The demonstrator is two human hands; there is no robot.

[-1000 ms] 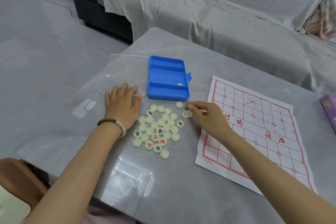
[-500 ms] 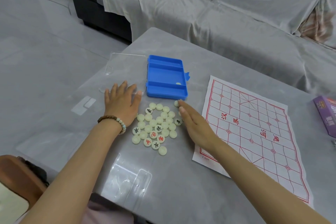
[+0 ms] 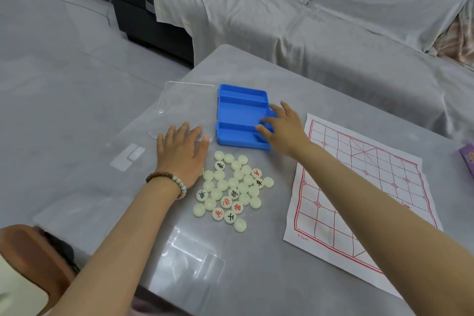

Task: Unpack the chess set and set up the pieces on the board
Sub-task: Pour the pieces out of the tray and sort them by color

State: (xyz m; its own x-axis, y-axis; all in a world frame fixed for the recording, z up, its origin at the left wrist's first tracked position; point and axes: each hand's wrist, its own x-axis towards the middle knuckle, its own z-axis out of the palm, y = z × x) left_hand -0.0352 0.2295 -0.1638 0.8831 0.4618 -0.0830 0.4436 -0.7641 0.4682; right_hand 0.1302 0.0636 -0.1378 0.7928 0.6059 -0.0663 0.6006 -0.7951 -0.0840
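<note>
1. Reaching into the blue tray (image 3: 238, 113): the right hand (image 3: 283, 127) is over its near right corner, fingers pointed left across the two nearer compartments.
2. Right fingers are motion-blurred and look partly bent. Can't tell if they hold anything.
3. The left hand (image 3: 179, 155) lies palm down on the surface (image 3: 256, 277), fingers straight and spread, holding nothing. Its fingertips sit on the near edge of the clear lid (image 3: 189, 105).
4. There is a bead bracelet (image 3: 168, 182) on the left wrist.
5. The lid lies flat, joined to the tray's left side. The visible part of the tray has three compartments running left to right, and what shows of them is bare blue.
6. The pieces (image 3: 232, 187), cream discs, sit in one loose cluster on the surface, just nearer than the tray and between the two forearms.
7. Most discs are blank side up. A few show red or black characters.
8. The board (image 3: 359, 179), a white sheet with a red grid, lies flat to the right of the cluster. No pieces on it, and the right forearm crosses its near left corner.
9. A clear plastic insert (image 3: 197, 264) sits near the surface's front edge.
10. A purple box (image 3: 468, 163) is cut off at the far right edge.
11. A sofa (image 3: 333, 20) under grey covers stands behind the surface.
</note>
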